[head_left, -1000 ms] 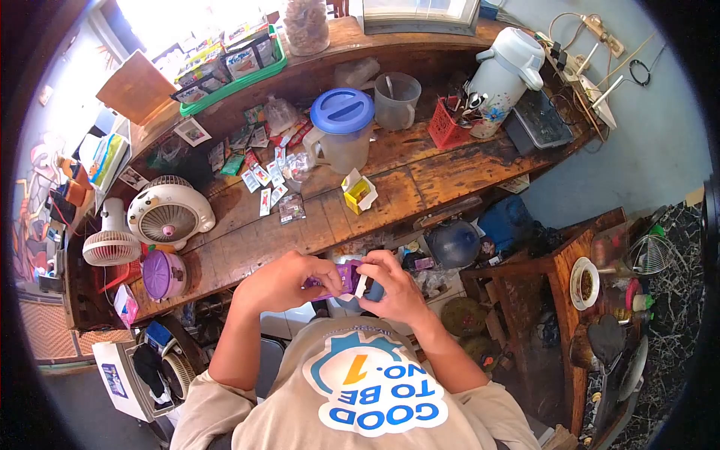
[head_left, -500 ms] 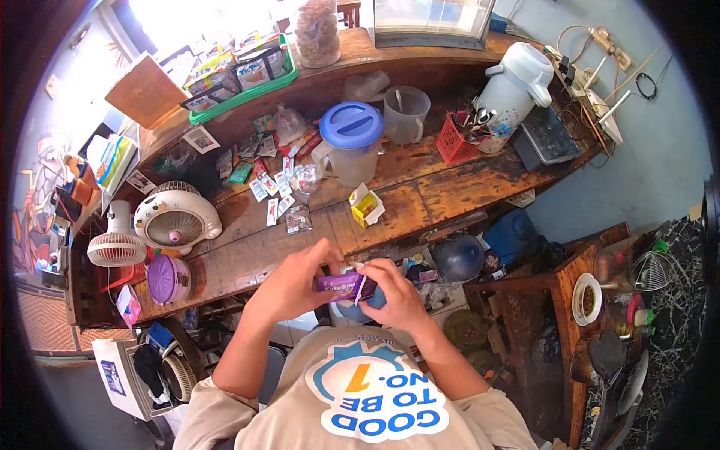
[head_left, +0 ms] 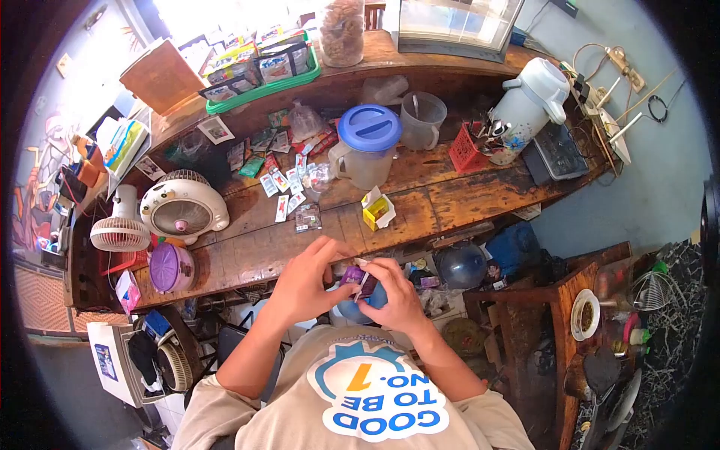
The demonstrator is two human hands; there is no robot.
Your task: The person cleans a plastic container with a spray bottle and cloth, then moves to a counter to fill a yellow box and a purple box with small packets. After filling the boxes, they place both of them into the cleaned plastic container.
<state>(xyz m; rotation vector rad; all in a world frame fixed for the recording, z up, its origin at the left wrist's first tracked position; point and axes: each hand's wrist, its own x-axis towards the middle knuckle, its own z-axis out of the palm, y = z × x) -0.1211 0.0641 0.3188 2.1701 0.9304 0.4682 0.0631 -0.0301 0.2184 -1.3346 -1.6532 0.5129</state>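
A small purple box (head_left: 352, 276) with a pale torn-looking edge is held in front of my chest, over the near edge of the wooden counter. My right hand (head_left: 394, 296) grips its right end, fingers curled over the top and thumb below. My left hand (head_left: 306, 283) is curled around the left side, its thumb pressed to the box; some of its fingertips are hidden. Beyond my hands on the counter stands an opened yellow box (head_left: 378, 211) with raised white flaps. Loose sachets (head_left: 283, 184) lie scattered left of a blue-lidded pitcher (head_left: 367, 150).
On the wooden counter (head_left: 450, 195) are a clear jug (head_left: 422, 120), a red basket of spoons (head_left: 466, 154) and a thermos (head_left: 525, 112). Two fans (head_left: 180, 210) and a purple-lidded tub (head_left: 166, 268) stand at left. A green tray of packets (head_left: 262, 94) sits on the upper ledge.
The purple box has turned, so its printed front no longer shows. My left thumb has moved right along it. The view has shifted slightly, moving the counter items rightward.
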